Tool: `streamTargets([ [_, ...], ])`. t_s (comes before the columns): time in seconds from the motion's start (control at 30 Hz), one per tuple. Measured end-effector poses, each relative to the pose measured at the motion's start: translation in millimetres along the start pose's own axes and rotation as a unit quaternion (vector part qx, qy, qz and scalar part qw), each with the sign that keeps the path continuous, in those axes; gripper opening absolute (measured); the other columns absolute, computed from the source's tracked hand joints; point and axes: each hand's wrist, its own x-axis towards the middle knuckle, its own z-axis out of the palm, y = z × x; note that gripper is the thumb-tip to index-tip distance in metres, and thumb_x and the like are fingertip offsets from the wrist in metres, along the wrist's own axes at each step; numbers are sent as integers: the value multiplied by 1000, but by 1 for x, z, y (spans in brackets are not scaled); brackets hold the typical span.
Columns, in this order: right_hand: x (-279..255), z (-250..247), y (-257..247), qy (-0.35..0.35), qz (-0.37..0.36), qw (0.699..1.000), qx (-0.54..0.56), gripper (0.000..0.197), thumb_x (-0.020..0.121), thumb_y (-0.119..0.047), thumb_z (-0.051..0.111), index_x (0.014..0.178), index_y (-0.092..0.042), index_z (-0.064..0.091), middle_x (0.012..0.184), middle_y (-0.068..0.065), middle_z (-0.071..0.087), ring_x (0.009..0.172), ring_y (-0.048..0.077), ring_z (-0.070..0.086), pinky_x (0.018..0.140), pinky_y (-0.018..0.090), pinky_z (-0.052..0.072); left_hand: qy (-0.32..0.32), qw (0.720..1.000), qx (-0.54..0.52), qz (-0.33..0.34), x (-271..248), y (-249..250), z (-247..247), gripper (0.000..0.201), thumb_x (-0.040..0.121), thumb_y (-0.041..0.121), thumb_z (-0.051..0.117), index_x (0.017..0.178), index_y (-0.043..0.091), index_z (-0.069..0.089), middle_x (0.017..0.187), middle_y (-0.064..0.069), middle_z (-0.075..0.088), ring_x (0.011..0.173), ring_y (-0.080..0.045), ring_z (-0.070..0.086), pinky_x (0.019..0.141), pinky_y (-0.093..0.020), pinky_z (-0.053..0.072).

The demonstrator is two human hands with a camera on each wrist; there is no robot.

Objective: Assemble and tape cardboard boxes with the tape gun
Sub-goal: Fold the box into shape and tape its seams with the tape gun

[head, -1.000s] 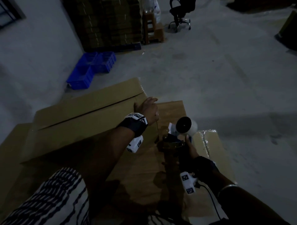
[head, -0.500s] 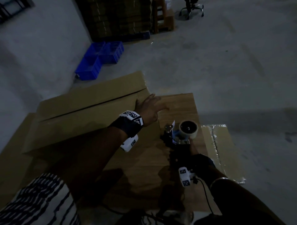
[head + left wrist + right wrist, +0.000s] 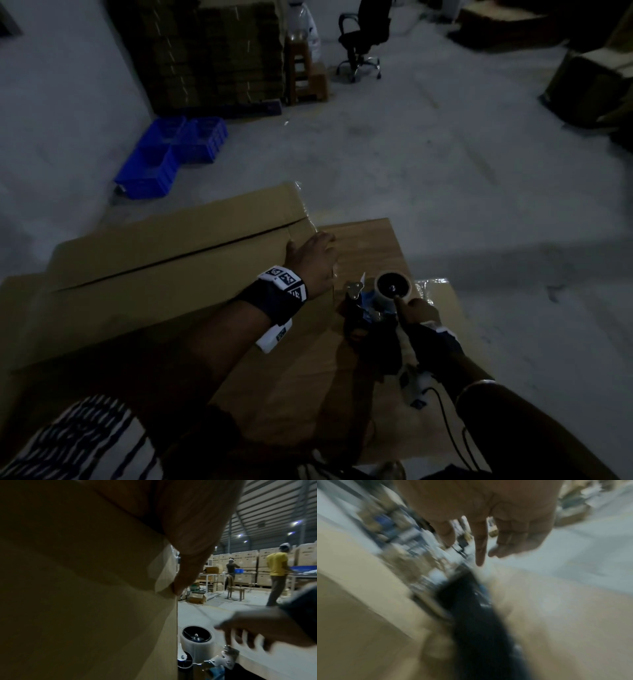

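Note:
A long brown cardboard box (image 3: pixel 164 277) lies on its side in front of me. My left hand (image 3: pixel 313 258) rests flat against its right end, fingers (image 3: pixel 185 577) pressing clear tape (image 3: pixel 164 574) there. The tape gun (image 3: pixel 371 308), black with a white tape roll (image 3: pixel 393 289), lies on a flat cardboard sheet (image 3: pixel 363 246) just right of the box. My right hand (image 3: pixel 416 310) hovers beside the roll with its fingers (image 3: pixel 480 550) loose and spread, holding nothing. The right wrist view is blurred; the tape gun (image 3: pixel 479 615) shows as a dark streak below the palm.
Blue crates (image 3: pixel 171 157) stand on the concrete floor beyond the box. A pallet of stacked cartons (image 3: pixel 212 54), a wooden stool (image 3: pixel 306 78) and an office chair (image 3: pixel 364 37) are farther back. Two people (image 3: pixel 277 573) work at tables in the distance.
My right hand, which gripped the tape gun's handle, has laid it on the flat cardboard and let go. The left hand stays at the box's end.

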Motion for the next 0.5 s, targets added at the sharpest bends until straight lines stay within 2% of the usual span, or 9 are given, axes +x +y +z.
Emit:
streamTargets([
  [0.1, -17, -3, -35, 66, -62, 994, 63, 41, 97, -44, 61, 116, -9, 73, 117, 20, 70, 109, 34, 65, 87, 35, 48, -14, 1000, -9, -1, -5, -9, 3, 77, 90, 35, 62, 151, 11, 21, 162, -3, -2, 149, -20, 1, 112, -62, 14],
  [0.17, -35, -5, -64, 85, -135, 983, 86, 37, 89, -43, 64, 103, -12, 76, 105, 12, 74, 101, 29, 68, 82, 31, 47, -16, 1000, -25, -6, -8, -11, 2, 84, 93, 33, 57, 154, 8, 6, 161, -5, -13, 149, -22, -5, 115, -57, 11],
  [0.23, -55, -3, -86, 97, -188, 972, 100, 24, 89, -30, 70, 102, -11, 74, 101, 7, 75, 94, 24, 71, 78, 28, 48, -15, 998, -59, -15, -15, -15, 0, 86, 95, 33, 53, 154, 6, -3, 160, -8, -20, 149, -27, -10, 117, -52, 8],
  [0.3, -67, 3, -100, 116, -223, 961, 114, 18, 89, -17, 75, 104, -8, 73, 99, 3, 74, 88, 18, 70, 79, 27, 51, -6, 996, -90, -25, -22, -19, 0, 89, 95, 38, 52, 153, 4, -7, 159, -14, -18, 148, -32, -10, 119, -48, 7],
  [0.4, -80, 14, -117, 112, -250, 957, 100, 24, 89, -16, 75, 112, -9, 73, 103, 0, 74, 90, 11, 68, 78, 14, 45, 8, 993, -112, -38, -33, -29, 5, 92, 94, 43, 51, 152, 1, -6, 160, -19, -10, 148, -35, -4, 120, -45, 8],
  [0.43, -85, 18, -122, 97, -247, 958, 107, 28, 90, -15, 74, 116, -8, 72, 107, 3, 74, 96, 13, 70, 84, 16, 48, 7, 993, -114, -38, -37, -33, 6, 94, 93, 44, 52, 152, 0, -6, 160, -19, -8, 148, -35, -3, 121, -44, 9],
  [0.5, -90, 24, -129, 68, -233, 961, 130, 33, 91, -11, 73, 123, -5, 69, 116, 11, 73, 107, 22, 70, 95, 32, 54, -3, 993, -116, -25, -42, -39, 7, 98, 91, 47, 55, 152, -1, -5, 160, -19, -6, 148, -34, -1, 121, -43, 9],
])
